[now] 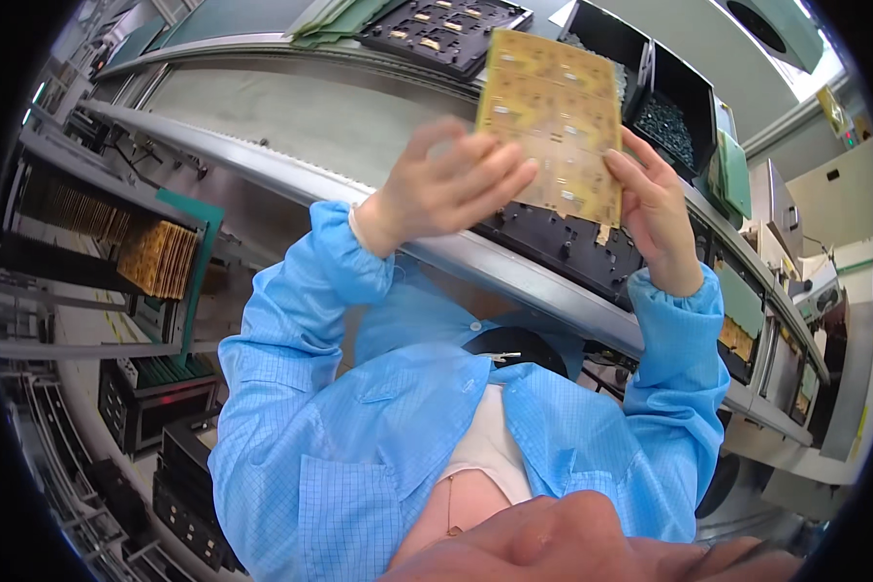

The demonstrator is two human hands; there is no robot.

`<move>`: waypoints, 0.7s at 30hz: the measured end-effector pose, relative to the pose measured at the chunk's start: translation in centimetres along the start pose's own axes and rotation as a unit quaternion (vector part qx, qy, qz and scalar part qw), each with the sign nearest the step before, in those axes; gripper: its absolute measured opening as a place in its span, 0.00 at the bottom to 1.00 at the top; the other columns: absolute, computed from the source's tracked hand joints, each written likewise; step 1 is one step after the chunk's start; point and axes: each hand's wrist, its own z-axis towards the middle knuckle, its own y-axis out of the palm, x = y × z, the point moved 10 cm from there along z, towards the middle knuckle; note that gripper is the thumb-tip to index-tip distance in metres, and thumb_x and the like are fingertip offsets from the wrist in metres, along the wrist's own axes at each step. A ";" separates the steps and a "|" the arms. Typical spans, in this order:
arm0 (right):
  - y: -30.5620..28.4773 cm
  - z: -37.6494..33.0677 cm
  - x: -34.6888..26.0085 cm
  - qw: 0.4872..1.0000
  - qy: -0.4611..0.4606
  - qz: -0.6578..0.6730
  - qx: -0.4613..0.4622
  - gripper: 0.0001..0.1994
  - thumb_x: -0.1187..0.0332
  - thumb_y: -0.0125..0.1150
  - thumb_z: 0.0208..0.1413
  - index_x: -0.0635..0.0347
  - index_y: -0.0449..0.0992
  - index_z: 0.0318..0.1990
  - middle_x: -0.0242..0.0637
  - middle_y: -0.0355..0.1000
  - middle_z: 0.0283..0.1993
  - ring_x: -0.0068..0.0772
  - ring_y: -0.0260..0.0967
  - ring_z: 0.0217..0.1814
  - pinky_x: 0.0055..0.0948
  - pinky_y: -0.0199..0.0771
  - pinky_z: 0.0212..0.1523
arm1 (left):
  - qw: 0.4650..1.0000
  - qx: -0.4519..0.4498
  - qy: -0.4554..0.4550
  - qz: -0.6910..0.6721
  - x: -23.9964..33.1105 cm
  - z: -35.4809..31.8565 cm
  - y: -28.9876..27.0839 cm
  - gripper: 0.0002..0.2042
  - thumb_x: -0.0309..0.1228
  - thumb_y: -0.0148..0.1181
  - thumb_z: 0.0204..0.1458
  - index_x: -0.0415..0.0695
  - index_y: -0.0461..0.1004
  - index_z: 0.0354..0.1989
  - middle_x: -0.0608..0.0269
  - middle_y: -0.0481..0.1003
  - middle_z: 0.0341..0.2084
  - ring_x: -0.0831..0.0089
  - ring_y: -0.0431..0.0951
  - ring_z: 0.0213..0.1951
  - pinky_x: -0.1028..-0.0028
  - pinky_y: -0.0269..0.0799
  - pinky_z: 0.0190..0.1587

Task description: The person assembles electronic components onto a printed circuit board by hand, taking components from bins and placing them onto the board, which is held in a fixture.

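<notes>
My right hand grips the right edge of a yellowish circuit board panel, its thumb on the front face. The panel is held up tilted above the bench, and small light components dot it in rows. At its lower left, my left hand has its fingers stretched out and apart. Those fingers are partly smeared by motion, and their tips overlap the panel's edge; I cannot tell whether they touch it. Below the panel lies a black fixture tray, partly hidden by it.
Another black tray with small pieces lies at the back, beside green sheets. Black bins hold small dark parts at the back right. A metal rail runs along the bench. Board racks stand at left.
</notes>
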 end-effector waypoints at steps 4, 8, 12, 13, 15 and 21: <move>-8.9 -1.9 -0.4 0.986 -0.104 -0.005 0.128 0.26 0.73 0.57 0.64 0.68 0.60 0.68 0.45 0.72 0.59 0.34 0.72 0.60 0.31 0.73 0.61 | 0.978 -0.050 -0.101 -0.175 -3.3 -0.7 7.4 0.14 0.27 0.62 0.42 0.51 0.80 0.40 0.65 0.73 0.47 0.65 0.72 0.53 0.57 0.63 0.56; -13.6 -4.5 0.9 0.981 -0.091 0.003 0.171 0.26 0.73 0.58 0.64 0.68 0.60 0.67 0.45 0.70 0.61 0.32 0.71 0.61 0.30 0.72 0.62 | 0.963 -0.195 -0.022 -0.182 -0.4 -4.7 10.9 0.13 0.23 0.62 0.40 0.54 0.79 0.36 0.66 0.72 0.50 0.64 0.69 0.55 0.51 0.58 0.64; -15.5 -5.7 1.3 0.978 -0.075 -0.017 0.196 0.26 0.72 0.58 0.64 0.69 0.60 0.67 0.42 0.72 0.59 0.29 0.72 0.59 0.29 0.73 0.60 | 0.954 -0.216 -0.045 -0.203 -0.3 -5.2 11.3 0.12 0.24 0.62 0.42 0.53 0.78 0.36 0.67 0.72 0.49 0.65 0.70 0.55 0.50 0.52 0.68; -15.5 -5.7 1.2 0.977 -0.076 -0.018 0.198 0.26 0.72 0.58 0.64 0.69 0.60 0.67 0.42 0.72 0.59 0.29 0.72 0.59 0.29 0.73 0.60 | 0.954 -0.214 -0.044 -0.203 -0.2 -5.2 11.4 0.12 0.24 0.62 0.42 0.53 0.78 0.36 0.67 0.72 0.49 0.65 0.70 0.55 0.50 0.52 0.68; -15.3 -5.9 1.2 0.975 -0.074 -0.014 0.211 0.26 0.72 0.58 0.63 0.69 0.60 0.67 0.42 0.73 0.59 0.28 0.73 0.58 0.28 0.73 0.60 | 0.959 -0.226 -0.042 -0.168 -0.1 -5.2 11.8 0.14 0.23 0.62 0.42 0.53 0.78 0.39 0.68 0.72 0.49 0.66 0.70 0.54 0.50 0.50 0.69; -13.2 -5.7 -0.1 0.978 -0.079 -0.056 0.183 0.25 0.71 0.56 0.64 0.67 0.63 0.67 0.41 0.73 0.58 0.28 0.72 0.58 0.27 0.71 0.60 | 0.950 -0.168 -0.130 -0.227 -2.9 -4.1 10.2 0.14 0.23 0.63 0.41 0.50 0.78 0.39 0.63 0.74 0.43 0.62 0.73 0.51 0.51 0.58 0.62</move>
